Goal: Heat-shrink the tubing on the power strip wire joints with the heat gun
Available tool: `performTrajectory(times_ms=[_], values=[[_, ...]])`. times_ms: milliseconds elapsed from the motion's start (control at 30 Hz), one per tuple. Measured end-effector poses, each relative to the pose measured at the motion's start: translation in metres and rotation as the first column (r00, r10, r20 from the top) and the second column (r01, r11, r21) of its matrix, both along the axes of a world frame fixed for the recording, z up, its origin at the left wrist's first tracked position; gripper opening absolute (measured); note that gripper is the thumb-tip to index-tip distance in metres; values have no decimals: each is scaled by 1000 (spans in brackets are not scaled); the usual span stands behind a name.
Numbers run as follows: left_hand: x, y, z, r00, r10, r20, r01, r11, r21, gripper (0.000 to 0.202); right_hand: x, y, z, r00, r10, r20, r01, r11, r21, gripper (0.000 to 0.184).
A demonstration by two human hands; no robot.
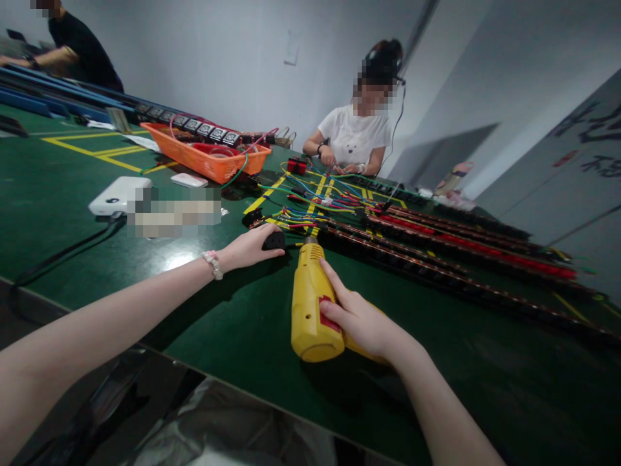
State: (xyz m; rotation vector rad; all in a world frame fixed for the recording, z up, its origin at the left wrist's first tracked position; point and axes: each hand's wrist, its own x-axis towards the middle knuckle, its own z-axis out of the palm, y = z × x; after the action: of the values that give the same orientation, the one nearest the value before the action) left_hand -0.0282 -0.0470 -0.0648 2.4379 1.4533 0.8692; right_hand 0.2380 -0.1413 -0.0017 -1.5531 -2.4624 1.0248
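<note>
My right hand (356, 317) is closed round a yellow heat gun (310, 304), its metal nozzle pointing away from me toward the wires. The gun has a red patch on its side near my thumb. Left of the nozzle, my left hand (252, 249) grips a small black block-shaped piece (274, 241); its exact kind is unclear. Just beyond both hands, coloured wires (303, 219) run across to long dark strips (388, 249) with copper-coloured lines. The undersides of my left fingers are partly hidden.
An orange basket (194, 155) holding cables stands at the back left. A white device (119, 196) with a black cable lies left of my hands. Across the table, a person in a white shirt (356, 139) handles wires; another person in black (82, 52) is far left. Red strips (485, 246) lie at the right.
</note>
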Motion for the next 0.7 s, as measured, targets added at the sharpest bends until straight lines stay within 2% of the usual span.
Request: performTrajectory(times_ms=[133,367,533,700], values=[[0,0,0,1000,-2,-10,2,1000,6,53,5,3,1,999,-46,-12,46,999,-12,77],[-2,0,0,1000,-5,-16,5,1000,0,52,0,-2,0,999,-53,11,52,998,47,79],[-1,-1,1,1000,0,-8,0,1000,-11,51,-4,-6,-1,1000,2,24,-2,1000,30,77],[-1,-1,1,1000,-7,-6,7,1000,-1,52,-9,-12,-4,997,80,22,-81,996,34,84]])
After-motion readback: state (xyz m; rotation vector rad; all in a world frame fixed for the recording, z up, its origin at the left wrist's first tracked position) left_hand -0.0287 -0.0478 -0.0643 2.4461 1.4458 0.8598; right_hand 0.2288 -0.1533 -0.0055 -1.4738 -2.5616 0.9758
